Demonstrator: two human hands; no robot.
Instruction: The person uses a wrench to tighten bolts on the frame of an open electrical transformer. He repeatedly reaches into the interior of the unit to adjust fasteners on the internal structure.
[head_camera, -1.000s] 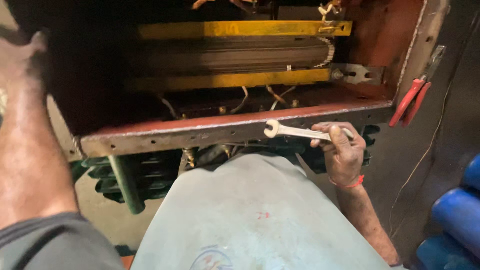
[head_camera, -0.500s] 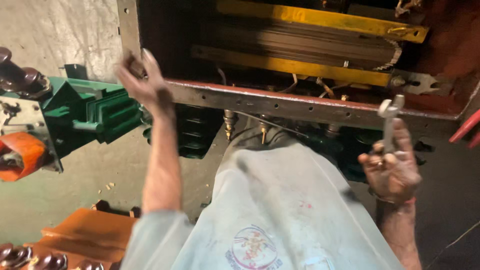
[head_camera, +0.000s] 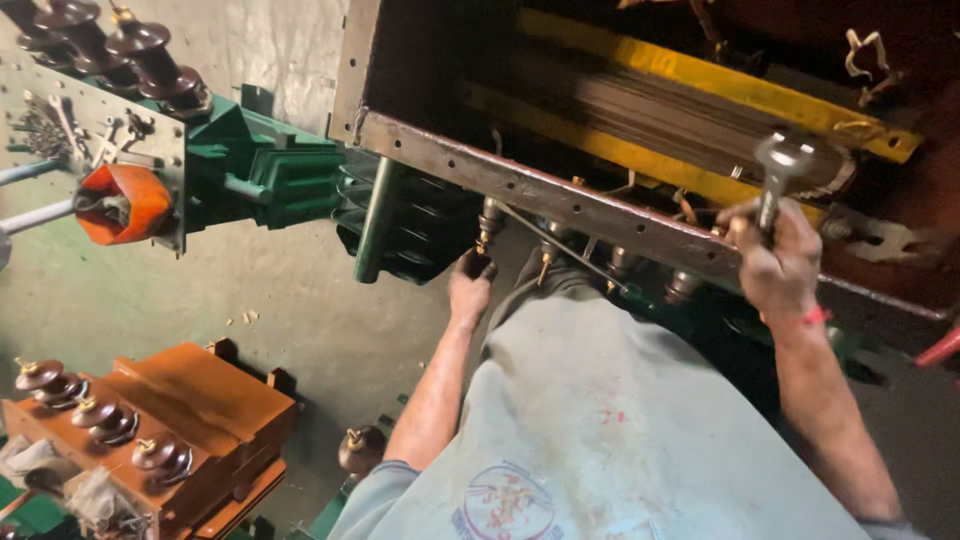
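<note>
My right hand (head_camera: 775, 260) grips a silver open-end wrench (head_camera: 778, 165) upright, at the rim of a red metal tank (head_camera: 560, 195). Inside the tank lie yellow bars and a dark laminated core (head_camera: 690, 115). My left hand (head_camera: 470, 285) reaches under the tank's flange and closes around a dark brown bushing (head_camera: 482, 262) below a brass stud (head_camera: 490, 222). Whether it grips or just touches is hard to tell. My grey shirt fills the lower middle.
A green transformer body (head_camera: 270, 175) with brown insulators (head_camera: 150, 60) and an orange coil (head_camera: 120, 200) stands at left. An orange unit (head_camera: 180, 420) with several brown bushings sits lower left on the concrete floor. A loose brown insulator (head_camera: 360, 448) lies by my arm.
My left hand dropped from the tank's left corner to the bushing under the flange. My right hand raised the wrench upright at the rim. The view swung left.
</note>
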